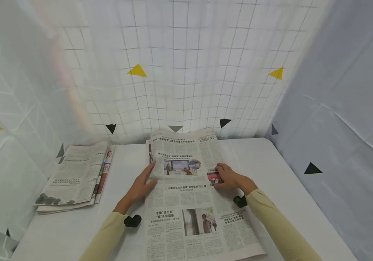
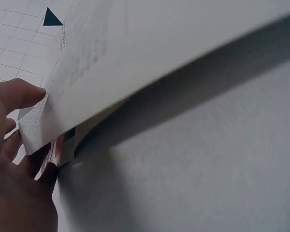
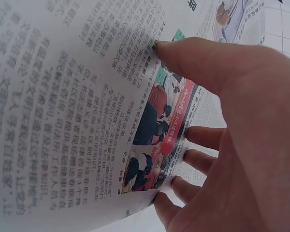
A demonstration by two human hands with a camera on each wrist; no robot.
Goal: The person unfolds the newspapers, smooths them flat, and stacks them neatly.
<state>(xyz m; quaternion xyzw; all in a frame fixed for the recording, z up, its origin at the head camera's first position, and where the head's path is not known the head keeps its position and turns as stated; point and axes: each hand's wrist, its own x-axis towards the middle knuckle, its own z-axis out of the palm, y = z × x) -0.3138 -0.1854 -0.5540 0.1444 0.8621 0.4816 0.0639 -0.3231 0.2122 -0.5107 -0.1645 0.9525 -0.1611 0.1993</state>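
– Where does the newspaper (image 1: 186,197) lie?
– Lengthwise down the middle of a white table (image 1: 251,156), its top end at the far edge.
– And the left hand (image 1: 140,185)?
– At the paper's left side, thumb on the printed face and fingers behind, pinching the sheets' edge in a narrow grip.
– The right hand (image 1: 233,177)?
– It rests at the paper's right side, fingers spread well apart from the thumb, tips touching the page around a red photo (image 1: 213,179).
– Anything else on the table?
– A stack of folded newspapers (image 1: 72,174) sits along the left edge, reaching the far left corner.
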